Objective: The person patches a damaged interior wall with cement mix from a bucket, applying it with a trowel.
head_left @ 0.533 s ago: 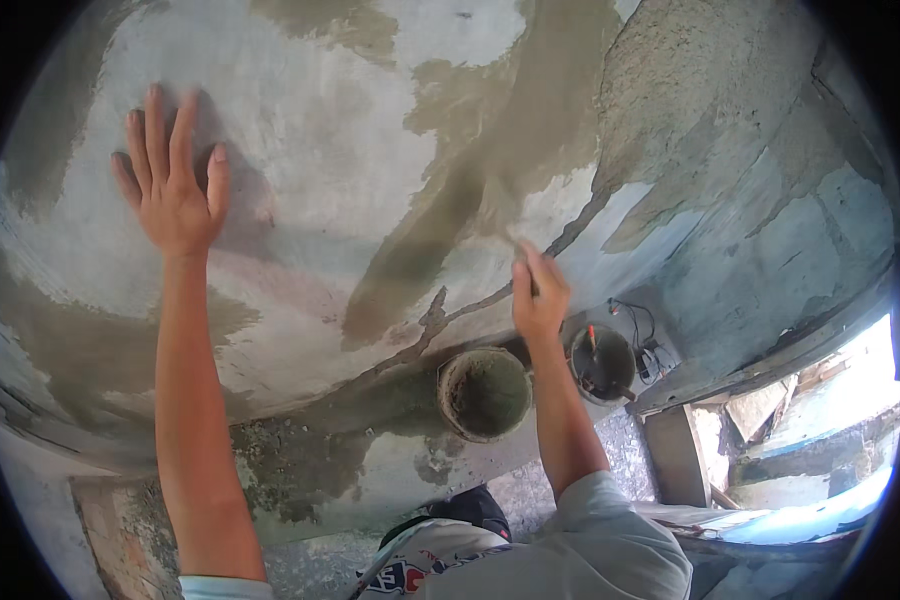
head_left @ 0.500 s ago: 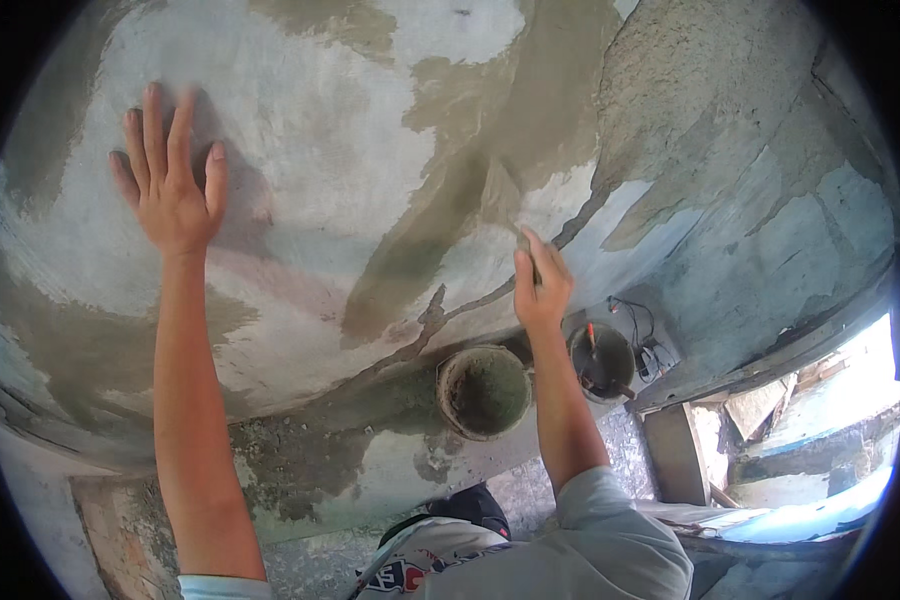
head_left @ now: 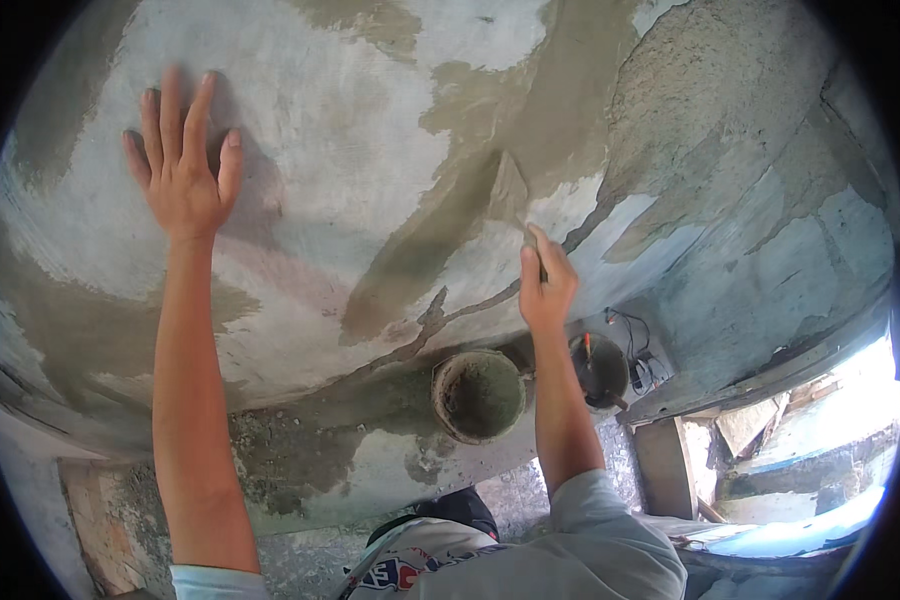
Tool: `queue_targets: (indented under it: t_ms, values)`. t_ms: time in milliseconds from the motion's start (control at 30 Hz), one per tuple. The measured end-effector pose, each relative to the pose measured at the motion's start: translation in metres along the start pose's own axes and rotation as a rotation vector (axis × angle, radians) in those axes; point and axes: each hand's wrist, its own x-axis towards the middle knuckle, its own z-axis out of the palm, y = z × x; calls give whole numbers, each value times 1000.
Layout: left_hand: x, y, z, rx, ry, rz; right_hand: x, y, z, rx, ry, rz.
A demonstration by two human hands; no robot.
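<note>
My left hand (head_left: 185, 180) is spread on the pale wall (head_left: 320, 150), its fingers apart and nothing in it. To the right, my right hand (head_left: 548, 280) is closed round the handle of a pointed trowel (head_left: 510, 187). The trowel's grey blade lies against the wall, its tip pointing up at the edge of a wide band of damp, grey-brown mortar (head_left: 420, 245). Most of the handle is hidden in my fingers. A dark crack (head_left: 500, 297) runs slantwise across the wall, below and to the right of the blade.
Below the wall stands a bucket (head_left: 478, 396) with mortar residue inside. Beyond my right forearm is a second, dark bucket (head_left: 600, 370) with an orange-tipped tool (head_left: 588, 347) in it. A black cable (head_left: 630, 325) lies beside it. Crumbs of mortar litter the ledge (head_left: 290, 460).
The view has shifted slightly. My right hand keeps its hold on the trowel, whose blade stays against the wall at nearly the same spot. My left hand remains spread on the wall.
</note>
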Motion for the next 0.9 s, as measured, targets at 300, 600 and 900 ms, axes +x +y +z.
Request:
queue_targets:
  t_ms: [300, 600, 900]
  values:
    - [0, -1, 1, -44, 15, -18, -59, 10, 8, -76, -239, -78]
    - [0, 5, 4, -42, 19, -24, 2, 20, 6, -58, 5, -154]
    - [0, -4, 0, -35, 21, -3, -22, 18, -6, -109, -14, -99]
